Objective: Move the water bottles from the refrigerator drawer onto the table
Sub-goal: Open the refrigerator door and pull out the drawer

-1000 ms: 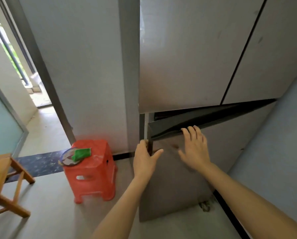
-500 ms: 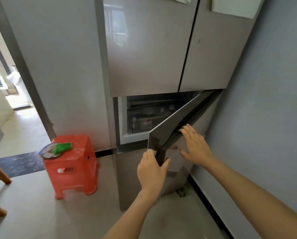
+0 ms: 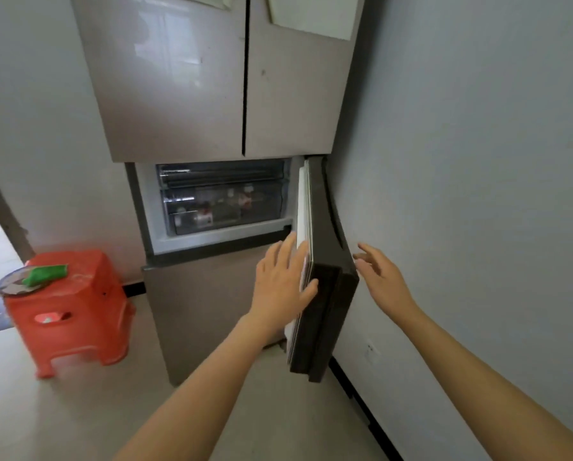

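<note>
Presses left grip (image 3: pixel 283 287) flat, fingers straight, on open door (image 3: pixel 326 294), holds right grip (image 3: pixel 383 281) slack and empty beside its outer face, with drawer (image 3: pixel 222 207) up-left behind, lying crosswise, nearer left grip, bottles inside too blurred to tell.

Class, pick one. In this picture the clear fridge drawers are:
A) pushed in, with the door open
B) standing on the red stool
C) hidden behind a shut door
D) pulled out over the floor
A: the drawers sit pushed in inside the compartment, while the door stands open to the right, with the left hand flat on its inner side.
</note>
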Demonstrator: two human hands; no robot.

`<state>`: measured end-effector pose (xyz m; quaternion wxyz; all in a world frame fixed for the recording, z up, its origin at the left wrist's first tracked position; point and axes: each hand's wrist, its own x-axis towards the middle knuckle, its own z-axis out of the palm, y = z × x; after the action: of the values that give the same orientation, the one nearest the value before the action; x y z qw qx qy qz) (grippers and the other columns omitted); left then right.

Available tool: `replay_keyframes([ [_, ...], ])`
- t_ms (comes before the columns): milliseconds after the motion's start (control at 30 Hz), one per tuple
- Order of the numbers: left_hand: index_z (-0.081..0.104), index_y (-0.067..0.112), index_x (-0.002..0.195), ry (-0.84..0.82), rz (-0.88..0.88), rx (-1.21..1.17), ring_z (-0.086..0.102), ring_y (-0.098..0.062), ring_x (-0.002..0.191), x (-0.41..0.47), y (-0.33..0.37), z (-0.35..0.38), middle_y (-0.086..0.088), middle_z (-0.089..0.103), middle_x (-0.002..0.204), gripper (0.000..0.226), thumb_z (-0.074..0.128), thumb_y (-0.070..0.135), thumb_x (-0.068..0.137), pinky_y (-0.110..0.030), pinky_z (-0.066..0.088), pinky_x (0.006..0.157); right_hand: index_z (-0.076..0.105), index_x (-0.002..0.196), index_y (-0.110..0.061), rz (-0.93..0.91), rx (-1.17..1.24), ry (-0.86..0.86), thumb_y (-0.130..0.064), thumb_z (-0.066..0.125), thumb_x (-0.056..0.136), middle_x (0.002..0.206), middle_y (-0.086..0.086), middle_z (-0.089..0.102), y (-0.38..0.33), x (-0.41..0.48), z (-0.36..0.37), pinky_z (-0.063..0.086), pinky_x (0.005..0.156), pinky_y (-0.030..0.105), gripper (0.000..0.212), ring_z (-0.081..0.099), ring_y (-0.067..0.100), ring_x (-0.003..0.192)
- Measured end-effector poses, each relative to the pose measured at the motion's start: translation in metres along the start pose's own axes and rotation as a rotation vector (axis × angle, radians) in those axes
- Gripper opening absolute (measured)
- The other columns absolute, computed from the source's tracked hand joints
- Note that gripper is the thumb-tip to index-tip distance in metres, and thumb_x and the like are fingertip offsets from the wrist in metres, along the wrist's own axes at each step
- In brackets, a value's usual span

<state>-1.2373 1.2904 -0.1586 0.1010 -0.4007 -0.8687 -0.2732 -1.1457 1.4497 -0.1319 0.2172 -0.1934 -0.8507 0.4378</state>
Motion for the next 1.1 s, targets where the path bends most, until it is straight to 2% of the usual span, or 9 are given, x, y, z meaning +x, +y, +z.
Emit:
replay_keyframes([
  [67,0.006,0.028,0.147,-0.221,0.141,0.135,-0.004,-0.023,0.144,0.023,0.012,0.001,0.004,-0.002,0.157,0.068,0.044,0.038,0.091,-0.042,0.007,0.115,0.041,0.136,-0.013,-0.005,-0.058,0.055,-0.023,0.043,0.096,0.135,0.004,0.048,0.004,-0.004,-0.009,0.035,0.099,0.024,0.041,0.045,0.018,0.124],
  [133,0.003,0.032,0.146,-0.325,0.239,0.167,-0.004,-0.024,0.144,0.039,0.025,0.009,0.005,-0.002,0.157,0.071,0.046,0.032,0.091,-0.044,0.007,0.115,0.043,0.134,-0.012,-0.045,-0.244,0.096,-0.027,0.046,0.095,0.134,0.005,0.048,0.014,-0.008,-0.016,0.034,0.100,0.027,0.042,0.044,0.020,0.124],
  [400,0.019,0.035,0.144,-0.399,0.468,0.061,-0.012,-0.021,0.143,0.106,0.068,0.048,0.002,-0.003,0.157,0.068,0.043,0.009,0.085,-0.044,0.000,0.116,0.063,0.109,-0.015,0.020,-0.588,0.276,-0.038,0.054,0.088,0.121,0.001,0.060,0.049,0.021,-0.082,0.033,0.101,0.037,0.032,0.038,0.020,0.127],
  [567,0.024,0.031,0.144,-0.433,0.609,0.021,-0.001,-0.020,0.144,0.141,0.092,0.078,0.001,0.010,0.156,0.064,0.043,0.012,0.086,-0.043,0.002,0.117,0.066,0.085,-0.001,0.029,-0.883,0.371,-0.035,0.058,0.088,0.109,0.014,0.065,0.056,0.043,-0.099,0.044,0.083,0.038,0.034,0.051,0.031,0.114],
  [667,0.034,0.029,0.140,-0.441,0.622,-0.090,0.014,-0.015,0.141,0.172,0.105,0.090,0.009,0.027,0.152,0.061,0.043,0.007,0.084,-0.044,0.005,0.117,0.067,0.070,0.002,-0.014,-1.013,0.495,-0.015,0.063,0.082,0.089,0.018,0.070,0.078,0.052,-0.109,0.052,0.065,0.040,0.022,0.063,0.039,0.094],
  [733,0.037,0.025,0.139,-0.474,0.628,-0.164,0.021,-0.012,0.139,0.192,0.110,0.095,0.011,0.031,0.149,0.061,0.042,0.002,0.083,-0.041,0.009,0.116,0.068,0.068,0.001,-0.040,-1.014,0.549,-0.012,0.051,0.080,0.080,0.015,0.070,0.093,0.054,-0.120,0.053,0.058,0.038,0.024,0.065,0.038,0.081],
  [833,0.027,0.023,0.144,-0.428,0.650,-0.051,0.013,-0.012,0.142,0.218,0.118,0.119,0.007,0.021,0.154,0.060,0.042,0.008,0.087,-0.038,0.006,0.118,0.071,0.081,0.002,-0.062,-0.957,0.614,-0.018,0.037,0.083,0.085,0.014,0.071,0.117,0.061,-0.141,0.054,0.063,0.040,0.039,0.065,0.037,0.080],
  [933,0.012,0.028,0.147,-0.328,0.509,0.047,-0.002,-0.014,0.144,0.230,0.117,0.141,0.003,0.005,0.157,0.063,0.040,0.017,0.091,-0.041,0.001,0.116,0.070,0.087,0.003,-0.101,-0.922,0.640,-0.017,0.037,0.083,0.089,0.015,0.071,0.139,0.070,-0.153,0.054,0.068,0.042,0.039,0.066,0.034,0.078],
  [1100,0.005,0.029,0.147,-0.318,0.397,-0.011,-0.013,-0.015,0.143,0.231,0.140,0.166,0.003,-0.005,0.157,0.071,0.042,0.011,0.089,-0.038,-0.004,0.116,0.069,0.089,0.004,-0.117,-0.893,0.619,-0.015,0.037,0.083,0.089,0.016,0.070,0.161,0.089,-0.177,0.056,0.072,0.041,0.038,0.066,0.032,0.079],
])
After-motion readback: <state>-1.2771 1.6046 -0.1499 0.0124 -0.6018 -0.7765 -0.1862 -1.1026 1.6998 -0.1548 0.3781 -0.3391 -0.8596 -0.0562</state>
